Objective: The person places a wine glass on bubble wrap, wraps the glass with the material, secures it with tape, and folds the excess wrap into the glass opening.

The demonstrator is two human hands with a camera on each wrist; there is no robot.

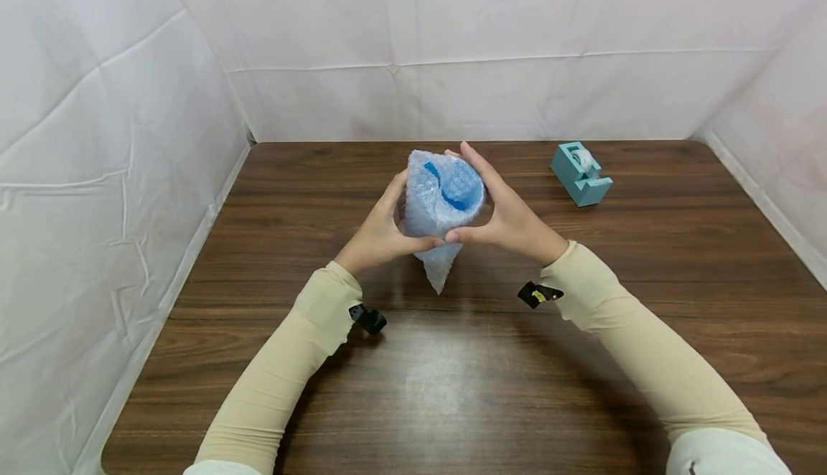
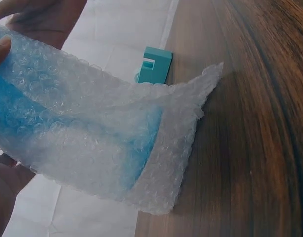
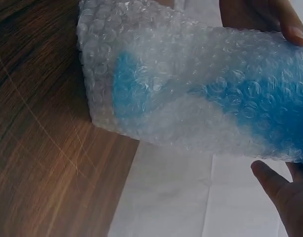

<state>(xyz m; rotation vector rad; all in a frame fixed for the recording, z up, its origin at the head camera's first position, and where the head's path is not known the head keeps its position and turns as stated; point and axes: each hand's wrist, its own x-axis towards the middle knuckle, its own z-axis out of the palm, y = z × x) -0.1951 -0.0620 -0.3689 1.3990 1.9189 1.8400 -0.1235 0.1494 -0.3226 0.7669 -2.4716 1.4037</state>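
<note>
A tube of clear bubble wrap [image 1: 423, 199] wraps round a blue thing [image 1: 460, 199] whose curved edge shows at the top opening. The kind of blue thing cannot be told through the bubbles. My left hand [image 1: 381, 234] holds the roll from the left, thumb across its front. From the right, my right hand [image 1: 510, 220] grips the upper part, its thumb tip close to the left one. Loose wrap extends past the blue thing at the lower end [image 2: 166, 163], with one corner sticking out in a point over the table.
A teal tape dispenser [image 1: 578, 177] with a roll of clear tape stands at the back right of the dark wooden table [image 1: 310, 188]. White sheeting [image 1: 484, 95] hangs behind the table and along both sides.
</note>
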